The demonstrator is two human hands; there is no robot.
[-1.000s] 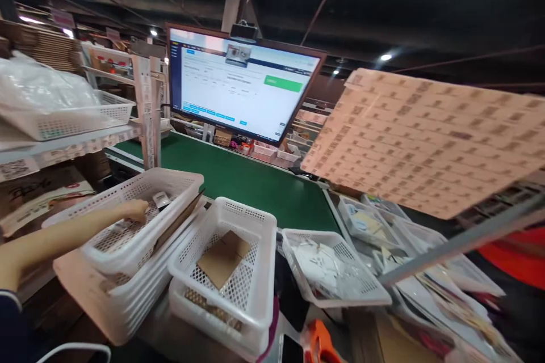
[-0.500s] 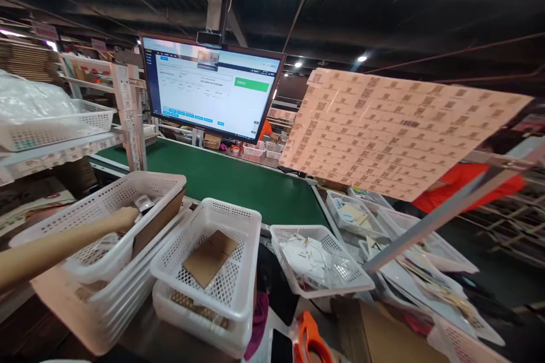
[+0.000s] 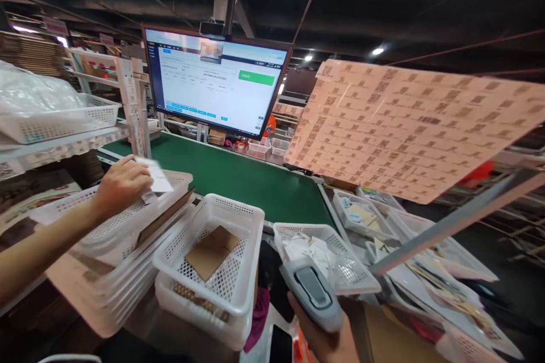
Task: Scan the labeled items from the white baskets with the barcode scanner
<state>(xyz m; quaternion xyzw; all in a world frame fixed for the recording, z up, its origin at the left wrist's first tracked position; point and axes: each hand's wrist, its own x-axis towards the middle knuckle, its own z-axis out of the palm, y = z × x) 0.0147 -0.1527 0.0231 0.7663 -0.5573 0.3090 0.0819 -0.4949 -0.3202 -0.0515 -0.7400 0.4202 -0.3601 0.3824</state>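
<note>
Over the left stack of white baskets [image 3: 140,272], my left hand [image 3: 124,181] pinches a flat white packet [image 3: 156,176], blurred by motion. At the lower right, my right hand [image 3: 326,343] is wrapped round a grey handheld barcode scanner [image 3: 313,289], its head tilted up and forward. Just behind the scanner stands a white basket [image 3: 353,285] holding clear-wrapped items. Between my hands sits another white basket [image 3: 251,221] with a piece of brown cardboard [image 3: 212,252] in it.
A monitor [image 3: 213,88] hangs above a green conveyor belt [image 3: 238,173]. On the right, a board of printed codes [image 3: 409,130] leans over a metal bar [image 3: 443,224]. More loaded baskets [image 3: 361,215] stand there. A bag-filled basket [image 3: 63,127] occupies the left shelf.
My left hand has risen out of the left basket with the white packet. My right hand has come into view from below, holding the scanner.
</note>
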